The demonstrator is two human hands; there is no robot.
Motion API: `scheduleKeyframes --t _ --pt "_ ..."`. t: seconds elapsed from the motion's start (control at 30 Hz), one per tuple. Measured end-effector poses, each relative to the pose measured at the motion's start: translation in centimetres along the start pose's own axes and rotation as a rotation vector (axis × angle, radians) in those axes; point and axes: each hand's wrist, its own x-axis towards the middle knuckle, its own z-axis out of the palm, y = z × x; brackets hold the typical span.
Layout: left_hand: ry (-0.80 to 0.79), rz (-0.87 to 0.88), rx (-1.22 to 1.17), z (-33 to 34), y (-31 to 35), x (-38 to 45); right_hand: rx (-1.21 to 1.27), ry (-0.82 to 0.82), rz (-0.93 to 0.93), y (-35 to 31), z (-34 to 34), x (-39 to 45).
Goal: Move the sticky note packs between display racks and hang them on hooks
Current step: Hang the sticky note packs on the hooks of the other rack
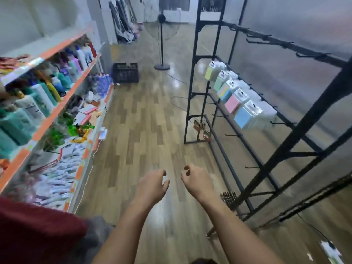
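Observation:
Several sticky note packs (236, 96) in yellow, green, pink and blue hang in a row on hooks of the black display rack (297, 130) at the right. My left hand (152, 185) and my right hand (196, 180) are stretched out side by side over the wooden floor, well below and left of the packs. Both hands hold nothing, with fingers loosely curled and apart. Many hooks on the rack's upper and lower bars (276, 42) are bare. The view is blurred by motion.
A shelf unit (62, 103) with orange edges, full of bottles and small goods, lines the left side. A black crate (126, 72) and a standing fan (162, 44) stand further down the aisle. A cable (179, 80) lies on the floor.

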Motion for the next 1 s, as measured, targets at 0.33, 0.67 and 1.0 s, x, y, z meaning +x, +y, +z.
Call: scheduleKeyframes --t 0.33,0.67,1.0 --pt "0.0 0.051 0.076 -3.3 -0.7 28.3 0.024 0.066 0.014 -2.3 -1.2 28.8" --pt "-0.011 0.197 0.077 -6.6 4.1 52.5 -0.016 0.158 0.105 -1.3 -9.3 49.1" --pt "-0.133 0.561 0.087 -4.2 9.8 74.1 -0.009 0.342 0.438 2.5 -11.3 62.9"
